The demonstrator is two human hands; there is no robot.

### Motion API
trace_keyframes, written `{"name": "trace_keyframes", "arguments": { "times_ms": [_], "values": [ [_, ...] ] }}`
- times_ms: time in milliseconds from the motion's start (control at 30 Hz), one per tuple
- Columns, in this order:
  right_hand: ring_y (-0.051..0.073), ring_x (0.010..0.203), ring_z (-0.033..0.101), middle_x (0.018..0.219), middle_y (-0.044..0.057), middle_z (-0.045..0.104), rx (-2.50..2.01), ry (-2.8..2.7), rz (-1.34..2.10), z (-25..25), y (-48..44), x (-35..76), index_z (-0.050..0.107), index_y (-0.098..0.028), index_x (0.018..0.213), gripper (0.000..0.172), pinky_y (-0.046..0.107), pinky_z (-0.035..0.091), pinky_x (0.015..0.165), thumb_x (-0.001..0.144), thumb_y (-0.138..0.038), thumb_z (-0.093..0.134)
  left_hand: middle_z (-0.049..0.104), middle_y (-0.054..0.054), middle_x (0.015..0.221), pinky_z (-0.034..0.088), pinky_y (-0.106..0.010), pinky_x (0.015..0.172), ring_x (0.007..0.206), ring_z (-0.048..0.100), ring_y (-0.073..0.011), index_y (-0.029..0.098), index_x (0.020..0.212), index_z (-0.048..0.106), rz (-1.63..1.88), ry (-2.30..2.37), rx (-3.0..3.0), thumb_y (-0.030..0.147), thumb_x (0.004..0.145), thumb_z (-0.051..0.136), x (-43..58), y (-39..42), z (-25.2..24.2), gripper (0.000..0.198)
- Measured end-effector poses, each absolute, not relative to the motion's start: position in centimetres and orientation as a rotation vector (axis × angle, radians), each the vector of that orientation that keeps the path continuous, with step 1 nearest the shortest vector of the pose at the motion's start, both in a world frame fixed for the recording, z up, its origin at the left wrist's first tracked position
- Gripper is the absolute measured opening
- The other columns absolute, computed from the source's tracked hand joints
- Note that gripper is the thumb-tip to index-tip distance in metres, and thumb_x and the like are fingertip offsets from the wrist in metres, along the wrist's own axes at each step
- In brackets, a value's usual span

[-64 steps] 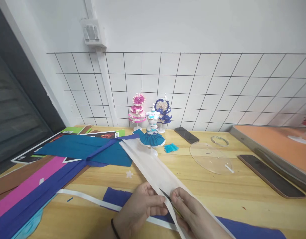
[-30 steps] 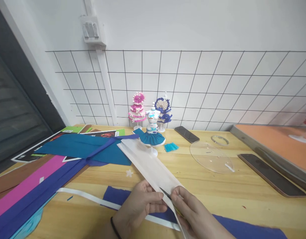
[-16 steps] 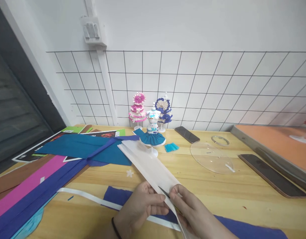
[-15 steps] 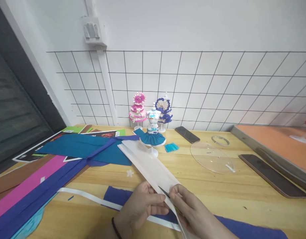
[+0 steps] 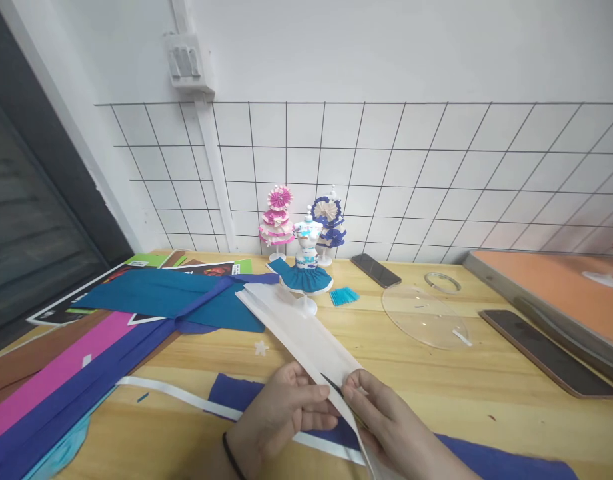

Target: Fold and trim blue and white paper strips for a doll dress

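Note:
A long white crepe paper strip (image 5: 296,333) runs from the table's middle down to my hands. My left hand (image 5: 281,417) pinches its near left edge between thumb and fingers. My right hand (image 5: 391,433) is closed on small scissors (image 5: 336,388) whose dark blades bite into the strip between my two hands. A dark blue paper sheet (image 5: 236,393) lies under my hands, and a narrow white cut-off strip (image 5: 176,397) trails off to the left.
Teal (image 5: 161,297), purple (image 5: 86,387) and pink (image 5: 46,383) paper sheets cover the left. Three small dress-form figures (image 5: 306,257) stand by the wire grid wall. A clear disc (image 5: 424,317), two phones (image 5: 375,271) (image 5: 549,353) and an orange board (image 5: 556,287) lie to the right.
The hands and scissors have hardly moved; the white strip's far end has shifted slightly and the blades sit a touch further along the paper.

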State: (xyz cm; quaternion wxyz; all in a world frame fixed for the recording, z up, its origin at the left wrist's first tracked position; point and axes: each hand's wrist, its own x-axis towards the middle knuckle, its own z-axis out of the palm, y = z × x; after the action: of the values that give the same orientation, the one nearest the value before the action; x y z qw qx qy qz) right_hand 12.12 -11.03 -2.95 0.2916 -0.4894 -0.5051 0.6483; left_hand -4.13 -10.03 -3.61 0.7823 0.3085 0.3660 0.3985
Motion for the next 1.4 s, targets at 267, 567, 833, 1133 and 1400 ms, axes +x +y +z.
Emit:
{"name": "trace_keyframes", "arguments": {
  "times_ms": [267, 567, 833, 1133, 1400],
  "values": [
    [0.009, 0.049, 0.027, 0.055, -0.008, 0.031, -1.34, -1.482, 1.667, -2.66, -11.43, 12.97, 0.04, -0.022, 0.074, 0.05, 0.022, 0.021, 0.043, 0.072, -0.073, 0.043, 0.067, -0.009, 0.082, 0.052, -0.028, 0.065, 0.067, 0.065, -0.015, 0.012, 0.093, 0.055, 0.919, 0.807, 0.593, 0.014, 0.073, 0.064, -4.69, -9.47, -4.09, 0.022],
    [0.01, 0.049, 0.03, 0.054, -0.008, 0.034, -1.416, -1.577, 1.564, -2.43, -11.23, 12.8, 0.04, -0.021, 0.074, 0.043, 0.022, 0.023, 0.045, 0.081, -0.064, 0.039, 0.067, -0.008, 0.082, 0.052, -0.028, 0.065, 0.065, 0.064, -0.0137, 0.011, 0.091, 0.059, 0.909, 0.836, 0.637, 0.012, 0.068, 0.069, -4.22, -9.72, -3.88, 0.025],
    [0.013, 0.06, 0.036, 0.062, -0.005, 0.037, -1.397, -1.619, 1.5, -2.06, -10.88, 12.4, 0.04, -0.02, 0.071, 0.044, 0.024, 0.032, 0.056, 0.079, -0.063, 0.04, 0.068, -0.008, 0.082, 0.052, -0.027, 0.065, 0.066, 0.064, -0.0135, 0.011, 0.089, 0.061, 0.917, 0.815, 0.643, 0.012, 0.067, 0.069, -4.21, -9.81, -3.95, 0.024],
    [0.012, 0.057, 0.037, 0.063, -0.004, 0.04, -1.381, -1.605, 1.523, -2.53, -11.0, 12.62, 0.042, -0.021, 0.073, 0.042, 0.023, 0.032, 0.054, 0.082, -0.061, 0.038, 0.068, -0.008, 0.081, 0.052, -0.027, 0.064, 0.067, 0.064, -0.0135, 0.011, 0.088, 0.062, 0.92, 0.803, 0.653, 0.012, 0.068, 0.069, -4.13, -9.9, -3.82, 0.022],
    [0.013, 0.059, 0.038, 0.062, -0.004, 0.039, -1.36, -1.621, 1.495, -2.23, -10.96, 12.61, 0.043, -0.021, 0.073, 0.038, 0.023, 0.034, 0.056, 0.084, -0.057, 0.039, 0.068, -0.008, 0.083, 0.052, -0.027, 0.065, 0.069, 0.063, -0.0142, 0.011, 0.089, 0.061, 0.909, 0.816, 0.652, 0.013, 0.067, 0.07, -4.16, -9.83, -3.66, 0.024]
  ]
}}
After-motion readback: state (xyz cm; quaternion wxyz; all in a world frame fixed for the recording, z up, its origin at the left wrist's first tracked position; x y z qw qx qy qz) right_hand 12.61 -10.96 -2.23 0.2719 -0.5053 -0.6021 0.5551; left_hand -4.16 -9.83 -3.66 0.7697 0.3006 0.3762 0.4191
